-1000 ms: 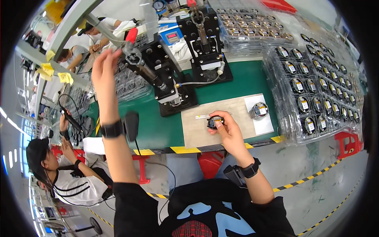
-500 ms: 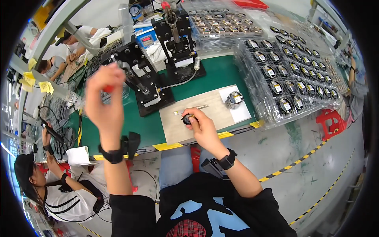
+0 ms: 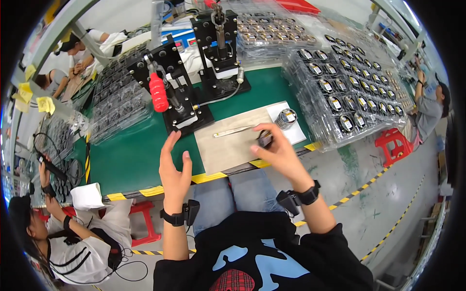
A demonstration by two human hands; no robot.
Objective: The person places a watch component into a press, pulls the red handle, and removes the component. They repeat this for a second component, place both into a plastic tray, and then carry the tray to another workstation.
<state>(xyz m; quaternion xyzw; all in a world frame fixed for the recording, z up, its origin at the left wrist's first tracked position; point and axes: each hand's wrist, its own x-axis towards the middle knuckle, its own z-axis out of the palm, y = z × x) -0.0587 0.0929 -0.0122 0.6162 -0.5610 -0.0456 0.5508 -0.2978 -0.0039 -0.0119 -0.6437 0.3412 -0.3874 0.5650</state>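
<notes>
My left hand [image 3: 174, 169] hovers over the front of the bench, its thumb and fingers apart with nothing in them. Beyond it stands a black toggle press [image 3: 187, 109], whose red handle [image 3: 158, 92] hangs down. In my right hand [image 3: 284, 155], a small dark round part [image 3: 265, 139] sits between thumb and fingers above the beige mat [image 3: 218, 155]. Metal tweezers [image 3: 233, 131] lie on the mat beyond that hand. A short stack of round parts [image 3: 286, 119] with a labelled top rests on white paper [image 3: 297, 136] just to its right.
A second toggle press [image 3: 218, 53] stands farther back. Stacked clear trays of round parts [image 3: 340, 92] fill the right side; more trays [image 3: 119, 109] lie at the left. Yellow-black tape [image 3: 208, 177] marks the bench edge. Co-workers sit left and right, near red stools [image 3: 395, 145].
My left hand has come down and away from the press, and the red handle now shows lowered. My right hand has moved right with the round part, towards the stack.
</notes>
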